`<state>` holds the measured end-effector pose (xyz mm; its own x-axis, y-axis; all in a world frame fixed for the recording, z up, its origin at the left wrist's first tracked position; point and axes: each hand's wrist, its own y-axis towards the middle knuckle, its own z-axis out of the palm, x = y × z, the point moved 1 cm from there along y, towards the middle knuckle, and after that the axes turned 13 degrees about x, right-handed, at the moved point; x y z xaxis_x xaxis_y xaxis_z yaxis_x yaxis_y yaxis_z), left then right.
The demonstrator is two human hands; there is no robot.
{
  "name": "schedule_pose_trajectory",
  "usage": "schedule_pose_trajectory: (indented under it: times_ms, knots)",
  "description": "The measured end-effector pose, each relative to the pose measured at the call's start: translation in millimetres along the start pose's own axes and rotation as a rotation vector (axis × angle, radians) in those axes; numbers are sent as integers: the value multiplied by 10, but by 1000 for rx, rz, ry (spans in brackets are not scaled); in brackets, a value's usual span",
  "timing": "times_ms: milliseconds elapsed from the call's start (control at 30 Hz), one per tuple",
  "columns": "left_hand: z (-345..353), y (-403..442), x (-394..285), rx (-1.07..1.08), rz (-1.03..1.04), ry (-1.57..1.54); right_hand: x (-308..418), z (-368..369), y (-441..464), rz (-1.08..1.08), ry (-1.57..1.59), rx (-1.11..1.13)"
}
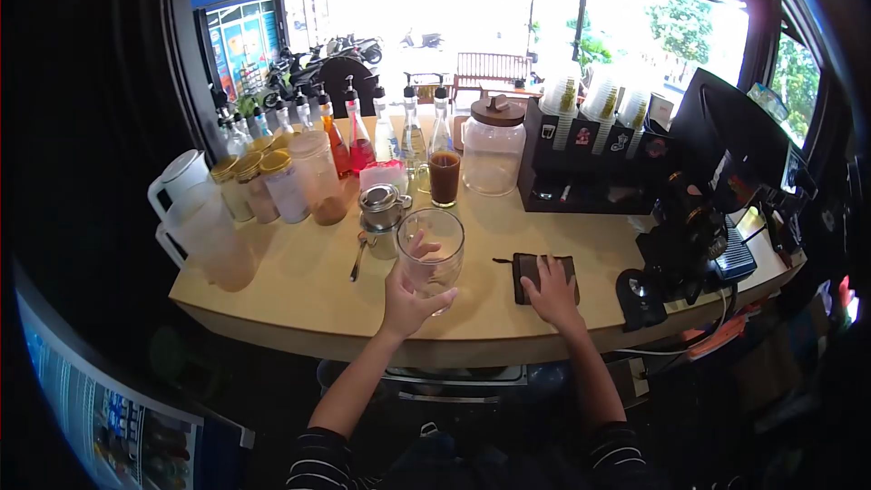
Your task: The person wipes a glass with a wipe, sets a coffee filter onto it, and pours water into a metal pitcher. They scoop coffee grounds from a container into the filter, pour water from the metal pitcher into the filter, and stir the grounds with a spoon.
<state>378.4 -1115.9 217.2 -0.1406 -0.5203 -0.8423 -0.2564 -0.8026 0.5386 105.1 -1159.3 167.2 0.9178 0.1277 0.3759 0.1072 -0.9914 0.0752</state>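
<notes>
while the left hand [406,302] curls around a clear, rounded drinking glass [450,265], just nearer than the silver metal drip filter [381,208], the right hand [552,298] lies apart, fingers spread on a dark, square, flat item [523,267], perhaps a folded cloth. this looks like a holding step; moving the glass safely would call for a secure grip and clearance from the filter.
</notes>
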Motion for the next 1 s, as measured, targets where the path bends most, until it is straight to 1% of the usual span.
schedule_pose_trajectory:
  times_ms: [67,100,267,367,467,567,633,733,800,867,933,1000]
  knots:
    - [-23,160,217,1,-13,45,-150,133,57,65,-129,181]
    - [-5,234,303,-8,-49,32,-183,115,56,44,-111,189]
    - [60,537,716,-15,-124,24,-461,31,270,-1,-92,182]
    - [91,671,794,-27,-128,50,-589,-13,442,-53,-91,166]
    - [132,778,853,-47,-174,34,-659,43,507,-86,-97,142]
    - [202,864,939,-36,-177,40,-689,41,517,-86,-122,132]
    - [270,908,986,-98,-168,42,-686,66,513,-91,-142,114]
    - [355,947,1043,-110,-179,46,-659,57,493,-94,-144,94]
    - [424,936,1049,-100,-178,14,-650,34,473,-77,-140,92]
    - [459,939,1072,-88,-179,-19,-651,34,466,-106,-163,86]
    - [441,934,1116,-101,-194,-3,-645,26,450,-85,-170,92]
    - [420,919,1176,-78,-203,28,-634,8,465,-113,-168,87]
